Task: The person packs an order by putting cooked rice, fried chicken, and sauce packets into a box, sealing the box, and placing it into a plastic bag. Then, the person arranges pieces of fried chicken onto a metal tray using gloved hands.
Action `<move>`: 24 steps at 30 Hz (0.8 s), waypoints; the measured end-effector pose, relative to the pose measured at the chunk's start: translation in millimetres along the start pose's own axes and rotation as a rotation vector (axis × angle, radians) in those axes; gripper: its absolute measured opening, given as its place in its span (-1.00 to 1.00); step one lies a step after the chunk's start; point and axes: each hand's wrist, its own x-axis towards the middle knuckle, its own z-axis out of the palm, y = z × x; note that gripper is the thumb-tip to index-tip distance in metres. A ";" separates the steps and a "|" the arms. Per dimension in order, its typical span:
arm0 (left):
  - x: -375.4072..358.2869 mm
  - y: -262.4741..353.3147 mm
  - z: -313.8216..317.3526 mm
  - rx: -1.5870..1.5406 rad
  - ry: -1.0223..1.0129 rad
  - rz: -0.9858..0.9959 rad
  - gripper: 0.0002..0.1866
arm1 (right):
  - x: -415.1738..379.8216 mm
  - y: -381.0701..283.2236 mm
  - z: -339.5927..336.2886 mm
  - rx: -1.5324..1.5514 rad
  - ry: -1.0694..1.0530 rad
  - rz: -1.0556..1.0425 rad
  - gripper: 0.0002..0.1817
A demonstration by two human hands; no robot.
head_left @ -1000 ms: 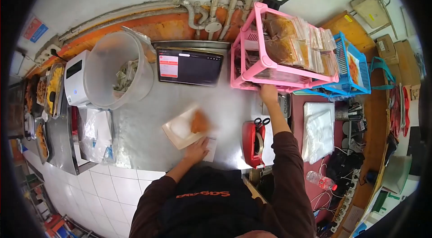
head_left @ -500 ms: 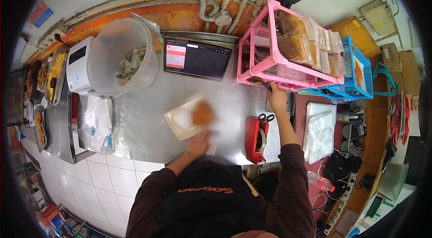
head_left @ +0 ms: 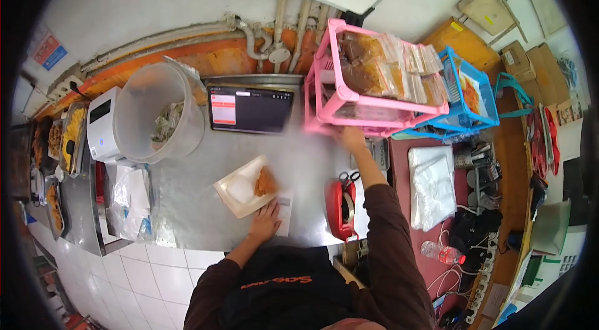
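Observation:
My left hand [head_left: 265, 222] lies flat with its fingers out, at the near edge of a paper food box [head_left: 226, 200] and on a white paper slip [head_left: 284, 211]. In the box are a mound of white rice [head_left: 240, 189] and a browned, fried-looking piece of food [head_left: 265, 182]. My right hand [head_left: 351, 139] reaches to the lower front of a pink plastic rack [head_left: 380, 119]. Its fingers are hidden by the rack, so what they hold cannot be seen. Bags of brown sauce [head_left: 368, 77] fill the rack's top tier.
A red tape dispenser [head_left: 337, 211] and black scissors [head_left: 349, 177] lie near my right forearm. Behind the box stand a tablet [head_left: 249, 108] and a clear tub [head_left: 140, 136]. A blue rack [head_left: 458, 120] and plastic bags [head_left: 430, 189] are at the right.
The whole view has shifted. My right hand has gone further in at the pink rack's lower front, and its fingertips no longer show. My left hand stays by the box.

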 end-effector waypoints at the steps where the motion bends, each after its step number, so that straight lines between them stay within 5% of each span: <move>1: 0.2 0.5 -0.1 -0.014 -0.009 -0.009 -0.35 | 5.7 18.8 18.7 0.100 -0.143 0.066 -0.55; 3: 1.6 0.2 -2.8 -0.035 -0.003 -0.009 -0.35 | 3.6 34.7 13.4 0.097 0.191 0.056 -0.51; 7: 2.5 1.5 -1.8 -0.003 -0.021 -0.023 -0.34 | 20.3 87.8 35.9 0.075 0.224 0.234 -0.53; 9: 1.4 3.2 -1.5 0.025 -0.051 -0.038 -0.33 | 25.3 88.4 35.3 -0.303 0.145 0.265 -0.58; 12: 3.5 5.1 -5.0 -0.022 -0.082 -0.065 -0.33 | 40.2 95.6 48.0 -0.426 0.069 0.324 -0.57; 19: 4.5 3.7 -8.0 -0.010 -0.108 -0.062 -0.35 | 6.7 118.5 75.5 0.009 0.091 0.248 -0.56; 20: 3.8 1.7 -2.2 0.010 -0.097 -0.056 -0.36 | -0.3 109.5 53.0 -0.200 -0.166 0.122 -0.59; 24: 0.0 0.0 6.3 -0.017 -0.088 -0.055 -0.38 | -47.8 35.6 -42.4 -0.029 0.052 0.190 -0.85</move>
